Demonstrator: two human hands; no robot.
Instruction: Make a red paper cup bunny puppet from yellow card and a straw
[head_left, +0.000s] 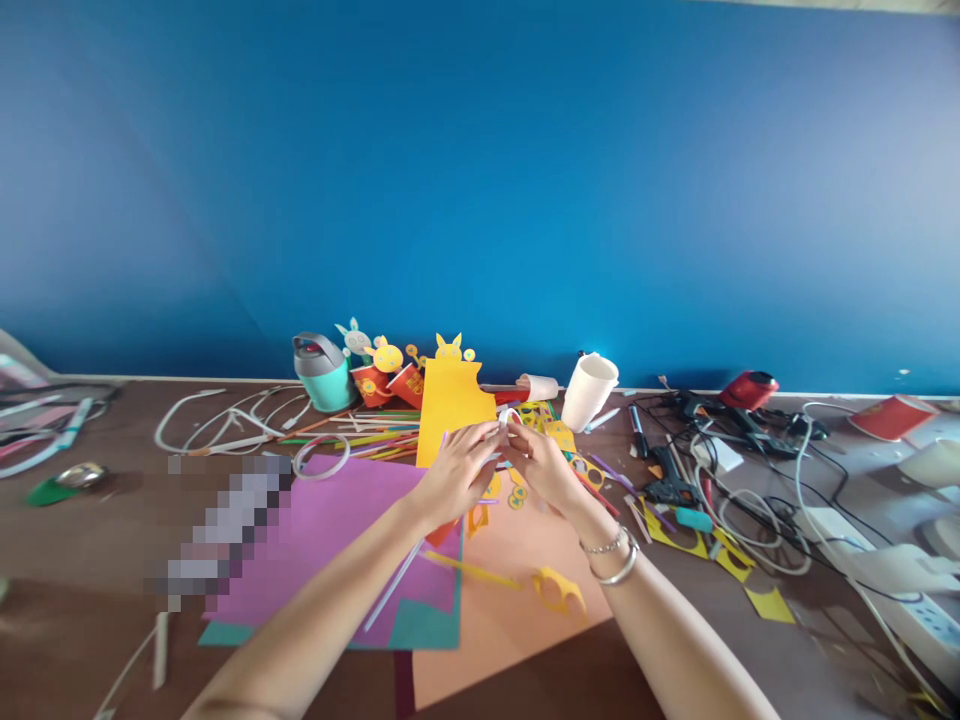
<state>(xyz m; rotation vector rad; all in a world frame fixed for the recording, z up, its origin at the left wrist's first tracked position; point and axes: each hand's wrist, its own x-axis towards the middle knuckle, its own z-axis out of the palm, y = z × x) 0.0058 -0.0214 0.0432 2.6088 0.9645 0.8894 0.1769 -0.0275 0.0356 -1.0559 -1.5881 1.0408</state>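
My left hand [463, 468] and my right hand [541, 464] meet above the middle of the table, fingers bent and drawn together. A small white curved piece [508, 414] shows at the fingertips of both hands; its kind is unclear, and the fingers hide part of it. Just behind the left hand stands a yellow paper sheet [450, 405] with a cut-out edge. Below the hands lie an orange paper sheet [495, 640], a purple sheet [315, 540] and small yellow cut-outs [517, 492].
Red cups [371, 385] with paper animal faces and a teal container [324, 380] stand along the wall at left. A white cup [590, 392] is behind my right hand. Rightward lie a black glue gun [670, 485], tangled cables, yellow scraps and a power strip [930, 620].
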